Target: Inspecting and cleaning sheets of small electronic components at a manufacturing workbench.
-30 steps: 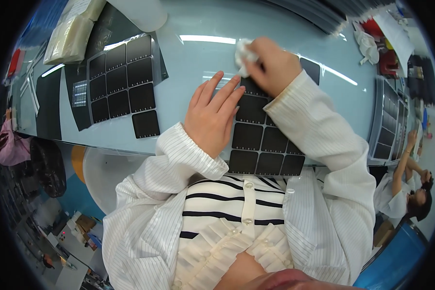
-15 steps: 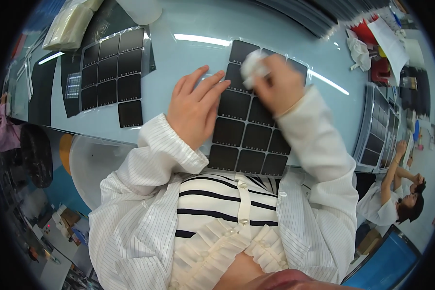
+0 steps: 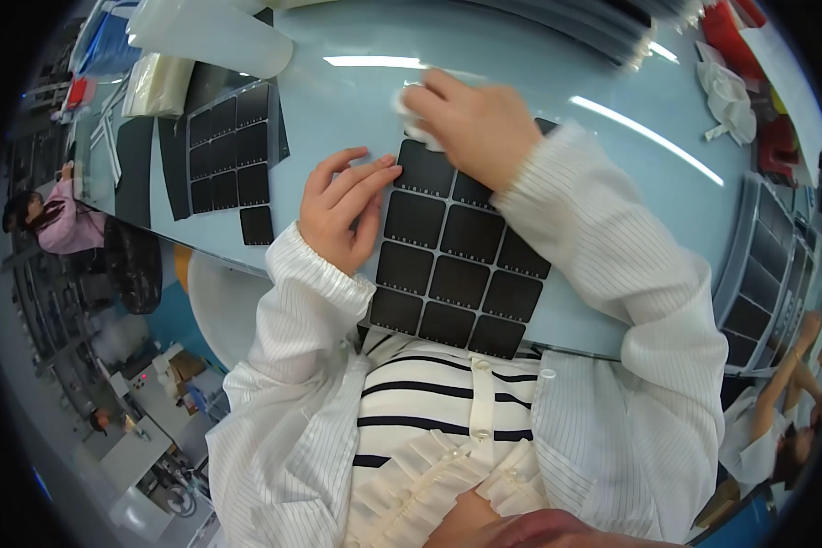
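Running lengthwise near to far, the black-squared sheet leans slightly rightward.

open tabletop, left hand nearside, far-right unclear

Pale glossy table, white chair, reflected light

On the bench, the central panel sheet has the left hand at ten o'clock, the right hand at twelve. Farther out at ten lies a second sheet, a single panel at its five, a container at its twelve; stacked sheets lie at three.
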The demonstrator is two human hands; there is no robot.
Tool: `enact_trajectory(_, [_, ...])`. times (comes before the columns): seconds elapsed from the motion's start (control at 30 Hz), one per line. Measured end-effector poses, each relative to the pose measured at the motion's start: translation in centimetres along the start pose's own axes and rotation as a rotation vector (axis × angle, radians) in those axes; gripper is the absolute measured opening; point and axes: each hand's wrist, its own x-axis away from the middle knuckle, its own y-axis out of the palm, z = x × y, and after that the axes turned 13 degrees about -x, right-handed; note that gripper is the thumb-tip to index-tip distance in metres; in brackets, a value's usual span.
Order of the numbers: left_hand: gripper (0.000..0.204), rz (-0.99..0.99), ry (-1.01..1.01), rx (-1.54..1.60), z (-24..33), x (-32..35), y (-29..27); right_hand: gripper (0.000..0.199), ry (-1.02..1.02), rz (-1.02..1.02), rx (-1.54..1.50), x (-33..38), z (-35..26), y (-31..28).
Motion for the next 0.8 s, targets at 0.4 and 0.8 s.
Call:
enact_trajectory(0.4, [0.048, -0.029, -0.047, -0.081, 0.7, 0.3, -0.3, 0.023, 0.232, -0.178, 0.017, -0.2, 1.2, -3.6])
enact_trajectory(0.8, [0.040, 0.053, -0.007, 0.009, 0.1, 1.5, -0.2, 0.023, 0.574, -0.084, 0.199, 7.4, 0.3, -9.2])
